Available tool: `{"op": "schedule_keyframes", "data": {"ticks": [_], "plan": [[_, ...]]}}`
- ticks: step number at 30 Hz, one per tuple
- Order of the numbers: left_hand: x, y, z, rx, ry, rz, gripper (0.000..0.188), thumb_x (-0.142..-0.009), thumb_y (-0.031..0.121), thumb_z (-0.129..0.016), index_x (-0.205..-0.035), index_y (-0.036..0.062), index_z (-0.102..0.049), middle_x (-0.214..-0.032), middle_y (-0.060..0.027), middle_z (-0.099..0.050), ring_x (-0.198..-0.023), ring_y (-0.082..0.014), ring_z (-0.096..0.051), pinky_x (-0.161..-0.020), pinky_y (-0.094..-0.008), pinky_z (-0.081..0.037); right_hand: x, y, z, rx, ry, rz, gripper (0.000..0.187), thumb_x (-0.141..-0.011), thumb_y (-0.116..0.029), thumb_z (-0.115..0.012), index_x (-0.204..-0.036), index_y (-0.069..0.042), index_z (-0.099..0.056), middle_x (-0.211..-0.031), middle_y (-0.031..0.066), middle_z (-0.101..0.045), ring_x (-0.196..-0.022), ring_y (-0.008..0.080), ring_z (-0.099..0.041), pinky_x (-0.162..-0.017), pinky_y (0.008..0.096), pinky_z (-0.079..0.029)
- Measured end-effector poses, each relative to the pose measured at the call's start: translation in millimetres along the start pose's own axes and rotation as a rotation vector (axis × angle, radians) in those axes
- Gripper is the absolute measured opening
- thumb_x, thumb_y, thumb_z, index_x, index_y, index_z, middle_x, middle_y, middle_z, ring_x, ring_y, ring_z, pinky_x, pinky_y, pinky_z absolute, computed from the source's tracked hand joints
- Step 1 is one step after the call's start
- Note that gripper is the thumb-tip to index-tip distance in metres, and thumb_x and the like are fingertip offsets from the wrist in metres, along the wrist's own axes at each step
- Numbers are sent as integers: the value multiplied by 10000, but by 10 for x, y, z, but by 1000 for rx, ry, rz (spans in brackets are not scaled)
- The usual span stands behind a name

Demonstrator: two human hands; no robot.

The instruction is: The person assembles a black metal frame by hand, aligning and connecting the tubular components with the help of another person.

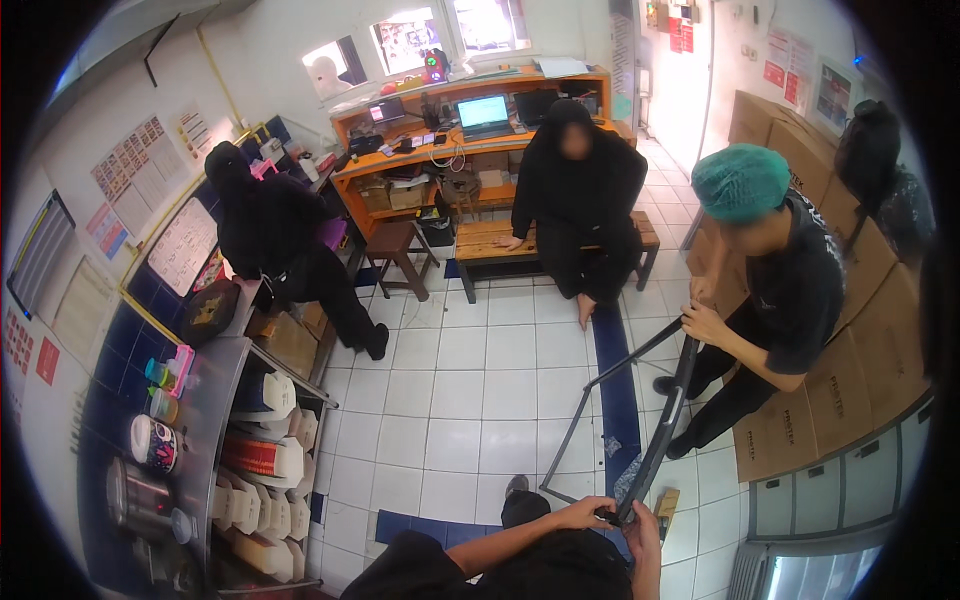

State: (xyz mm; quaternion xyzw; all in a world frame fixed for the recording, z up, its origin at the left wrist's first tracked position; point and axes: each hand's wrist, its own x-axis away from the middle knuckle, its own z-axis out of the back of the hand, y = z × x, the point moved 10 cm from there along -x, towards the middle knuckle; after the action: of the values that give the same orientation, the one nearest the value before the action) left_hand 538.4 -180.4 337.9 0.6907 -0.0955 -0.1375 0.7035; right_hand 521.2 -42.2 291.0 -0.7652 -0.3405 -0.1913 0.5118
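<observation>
A black frame of long thin bars [665,428] slants from near my lap up to a co-worker at the right; its exact kind is unclear. My left hand [583,513] is closed around its near end, by a small dark part. Just to the right, my right hand [643,530] grips the thick bar at the same end, the thumb along its side. At the far end, the hands of the co-worker [706,318], who wears a green hair net, hold the frame. A thinner bar runs out to the left and bends back toward my hands.
Cardboard boxes [840,400] are stacked along the right wall, above grey drawers [800,507]. At the left is a metal counter [222,385] with folded food boxes [262,505] below. One person sits on a wooden bench [490,238]; another stands by a stool [400,240].
</observation>
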Motion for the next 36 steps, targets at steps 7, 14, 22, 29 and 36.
{"op": "schedule_keyframes", "data": {"ticks": [7, 14, 22, 29, 36], "plan": [[12, 3, 4, 49, 0, 41, 296, -798, 118, -819, -897, 38, -551, -767, -8, -536, -768, -104, -494, -689, -295, -424, 36, -19, -46, -18, 30, 1, 148, -926, -315, -675, -956, -178, -627, -908, -41, -656, -778, 122, -562, -658, 304, -386], [-7, 31, 1, 47, -4, 36, 289, -807, 108, -815, -881, 39, -544, -758, 1, -529, -749, -90, -481, -662, -297, -411, 19, -42, -40, -12, 9, 17, 156, -926, -327, -675, -962, -184, -621, -899, -47, -643, -725, 112, -535, -593, 282, -361], [-16, -9, 10, 45, 7, 17, 311, -793, 117, -829, -883, 36, -542, -734, -7, -529, -736, -99, -479, -649, -296, -401, 49, -88, -95, 9, 4, 7, 168, -933, -341, -665, -981, -189, -615, -932, -41, -643, -832, 123, -562, -695, 318, -396], [-25, 21, 25, 23, 35, -14, 316, -789, 120, -834, -892, 35, -548, -743, -10, -527, -744, -101, -474, -654, -288, -398, 5, -75, -40, 24, 15, 1, 189, -933, -352, -667, -1026, -192, -629, -964, -36, -651, -894, 134, -563, -781, 355, -393], [-17, -37, 19, 47, 21, 31, 310, -800, 121, -826, -908, 29, -551, -787, 0, -537, -769, -100, -472, -681, -291, -404, -4, -57, -28, 33, -8, -13, 219, -929, -362, -672, -1059, -189, -635, -991, -36, -663, -907, 132, -581, -772, 331, -394]]}}
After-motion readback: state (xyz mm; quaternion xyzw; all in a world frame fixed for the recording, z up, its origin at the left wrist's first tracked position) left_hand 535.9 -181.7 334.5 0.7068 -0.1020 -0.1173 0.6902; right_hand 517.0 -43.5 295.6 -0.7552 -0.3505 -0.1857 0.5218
